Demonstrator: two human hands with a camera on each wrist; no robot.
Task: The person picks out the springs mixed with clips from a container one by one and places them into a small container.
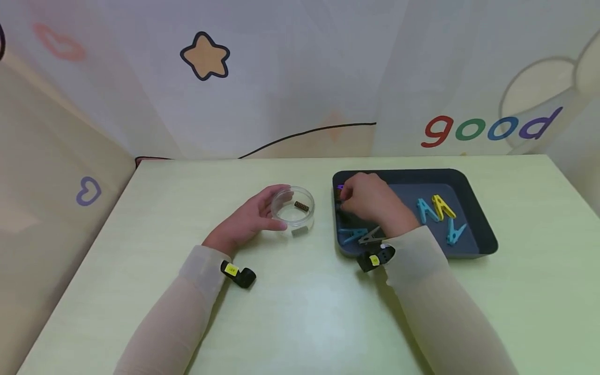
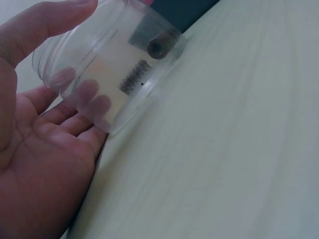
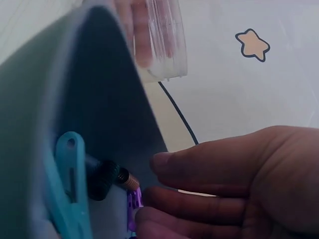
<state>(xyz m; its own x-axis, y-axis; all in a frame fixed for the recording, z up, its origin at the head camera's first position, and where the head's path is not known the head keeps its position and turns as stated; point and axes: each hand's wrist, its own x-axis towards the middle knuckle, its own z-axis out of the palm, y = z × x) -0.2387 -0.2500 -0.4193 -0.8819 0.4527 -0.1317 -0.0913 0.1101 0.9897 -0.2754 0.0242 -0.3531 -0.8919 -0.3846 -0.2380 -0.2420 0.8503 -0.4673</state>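
My left hand [image 1: 250,219] holds a clear round plastic jar [image 1: 277,212] from its left side, thumb at the front and fingers behind. Inside the jar lies a small dark coil spring [image 2: 134,77], beside a dark round-ended piece [image 2: 158,46]. My right hand [image 1: 372,200] is inside the dark tray [image 1: 478,234], at its left end. In the right wrist view its thumb and fingers are slightly bent and apart. The fingertips are beside a copper-coloured spring [image 3: 129,180] and a purple clothespin [image 3: 133,205]. A dark coil spring [image 3: 103,180] lies nearby.
In the tray's right half are a yellow clothespin [image 1: 442,207] and blue clothespins [image 1: 426,210]. Another blue clothespin [image 1: 352,235] and a grey clothespin [image 1: 370,237] lie near its front left. The pale table [image 1: 300,312] ends at a printed curtain [image 1: 300,78].
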